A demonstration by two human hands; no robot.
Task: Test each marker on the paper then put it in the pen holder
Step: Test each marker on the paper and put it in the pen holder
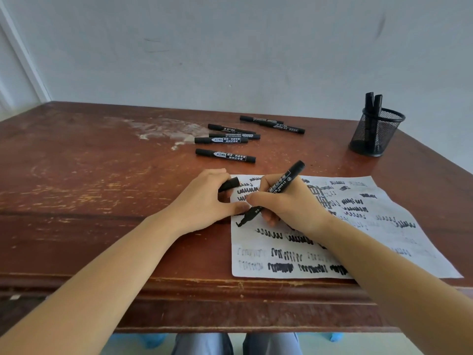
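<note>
My right hand (289,203) grips an uncapped black marker (281,181), its tip touching the white paper (384,242) near the paper's left edge. The sheet is covered with several black scribbles. My left hand (204,198) holds the marker's black cap (229,184) in curled fingers, and its thumb presses the paper's left edge. Several capped black markers (225,155) lie on the table beyond the paper. A black mesh pen holder (375,134) stands at the back right with two markers (373,103) sticking out of it.
The worn brown wooden table (89,180) has a whitish scuffed patch at the back centre. A pale wall rises right behind it. The table's front edge runs just below the paper, with my knees under it.
</note>
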